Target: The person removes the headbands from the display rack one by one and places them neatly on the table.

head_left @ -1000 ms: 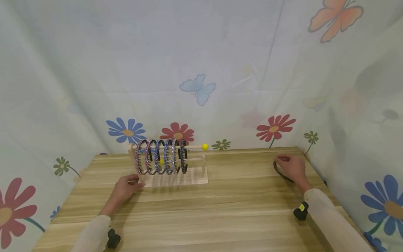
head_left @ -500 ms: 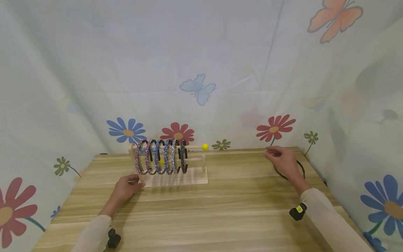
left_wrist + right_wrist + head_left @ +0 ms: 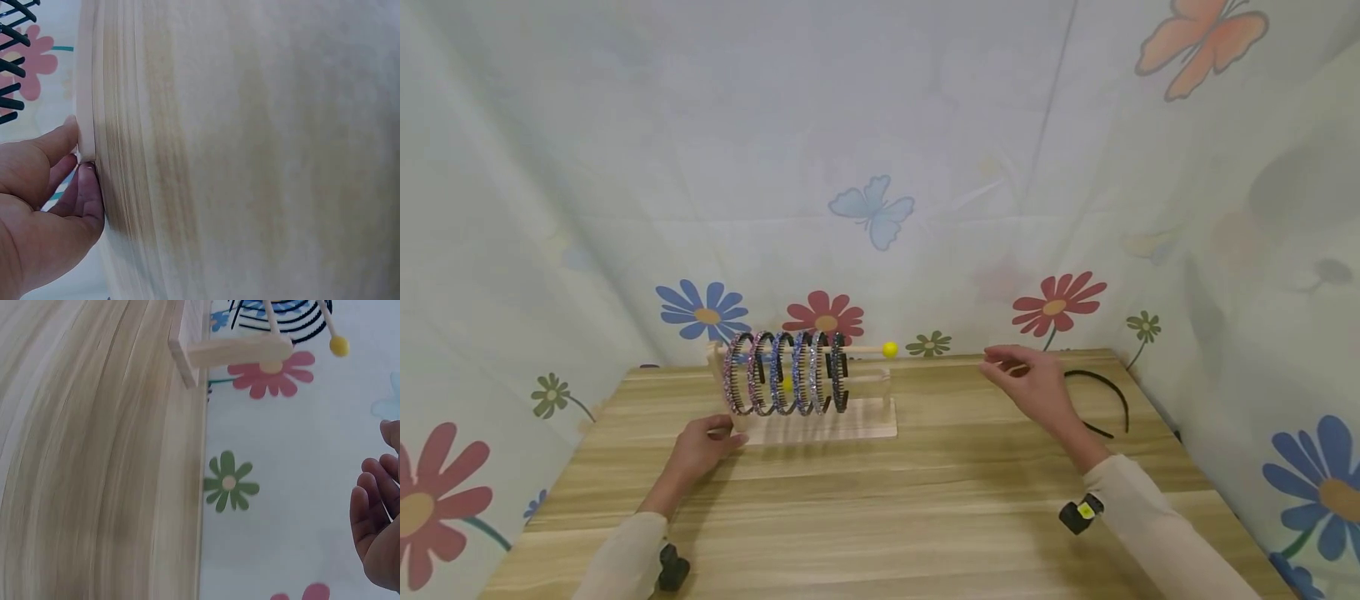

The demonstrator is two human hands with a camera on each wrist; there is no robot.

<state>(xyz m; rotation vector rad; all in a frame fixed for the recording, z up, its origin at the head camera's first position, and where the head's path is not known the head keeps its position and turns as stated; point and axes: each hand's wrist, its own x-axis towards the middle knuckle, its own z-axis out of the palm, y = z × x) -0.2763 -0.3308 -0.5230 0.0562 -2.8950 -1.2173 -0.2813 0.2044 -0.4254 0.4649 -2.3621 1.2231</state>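
A wooden headband rack [image 3: 872, 421] stands at the back left of the table, its rod tipped with a yellow ball [image 3: 890, 350]. Several glittery toothed headbands [image 3: 777, 375], pink through blue to silver and black, hang along the rod. My left hand [image 3: 698, 447] holds the near left corner of the rack's base [image 3: 86, 94], thumb and fingertips at its end. Over the back right of the table is my right hand [image 3: 1030, 387], fingers loosely bent with nothing between them. Behind its wrist a thin black headband [image 3: 1112, 390] lies on the table.
The wood-grain table [image 3: 880, 517] ends at the back against a pale curtain [image 3: 970, 250] printed with flowers and butterflies. The rack's rod points right, towards my right hand. A black wrist camera [image 3: 1078, 515] sits under each sleeve.
My right hand has let go of the thin black headband and moved left, leaving it on the table. My left hand has stayed at the rack's base.
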